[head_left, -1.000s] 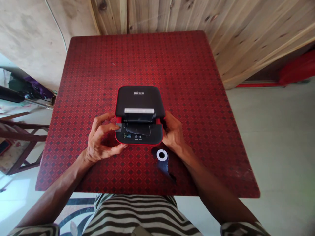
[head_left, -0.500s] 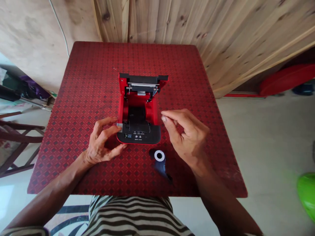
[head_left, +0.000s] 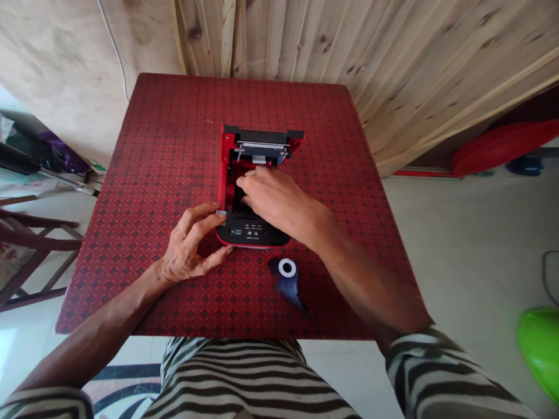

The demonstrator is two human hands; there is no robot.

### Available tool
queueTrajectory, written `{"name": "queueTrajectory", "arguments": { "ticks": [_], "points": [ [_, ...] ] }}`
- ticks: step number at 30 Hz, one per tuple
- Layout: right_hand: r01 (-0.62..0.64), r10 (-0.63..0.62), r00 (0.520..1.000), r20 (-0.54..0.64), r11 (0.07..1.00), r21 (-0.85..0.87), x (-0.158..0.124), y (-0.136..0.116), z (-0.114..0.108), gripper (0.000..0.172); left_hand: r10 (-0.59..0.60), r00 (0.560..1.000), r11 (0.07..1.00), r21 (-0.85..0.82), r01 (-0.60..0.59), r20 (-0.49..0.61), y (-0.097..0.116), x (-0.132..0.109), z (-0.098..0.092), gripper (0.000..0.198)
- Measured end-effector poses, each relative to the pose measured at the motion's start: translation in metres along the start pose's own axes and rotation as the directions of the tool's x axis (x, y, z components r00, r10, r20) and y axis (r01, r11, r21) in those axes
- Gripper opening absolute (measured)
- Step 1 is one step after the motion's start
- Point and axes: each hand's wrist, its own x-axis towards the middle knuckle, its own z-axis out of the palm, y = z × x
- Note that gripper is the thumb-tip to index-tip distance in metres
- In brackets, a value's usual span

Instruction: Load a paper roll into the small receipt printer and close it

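Observation:
A red and black roll-fed printer [head_left: 253,234] stands on the table with its lid [head_left: 262,139] raised. My left hand [head_left: 187,244] grips its front left corner, fingers at the side and the thumb low at the front edge. Inside the open compartment, my right hand [head_left: 273,195] has its fingers bent around a black roll [head_left: 241,208], which the hand mostly covers. In front of the printer lies a small roll with a white end [head_left: 287,267] and a dark hollow core, a dark strip [head_left: 288,288] trailing from it.
The table [head_left: 174,128] has a red patterned top and stands against a wooden plank wall [head_left: 297,41]. A wooden chair [head_left: 35,244] is at the left. Along the right are a red rounded object [head_left: 506,148] and a green one [head_left: 541,349] on the floor.
My right hand has moved from beside the printer into its open compartment, onto the black roll. My left hand keeps its hold on the front left corner. The view has shifted slightly.

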Motion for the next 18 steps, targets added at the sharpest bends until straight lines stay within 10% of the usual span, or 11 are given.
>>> {"name": "queueTrajectory", "arguments": {
  "ticks": [10,18],
  "points": [
    [-0.066,0.064,0.995,0.077,0.997,0.028,-0.013,-0.007,-0.030,0.019,0.004,1.000,1.000,-0.019,-0.004,0.000,-0.001,-0.002,0.001,0.066],
    [0.030,0.071,0.936,-0.345,0.960,0.279,-0.059,0.000,-0.046,0.012,-0.006,1.000,1.000,0.004,0.006,-0.005,-0.002,-0.003,0.001,0.067]
  ]
}}
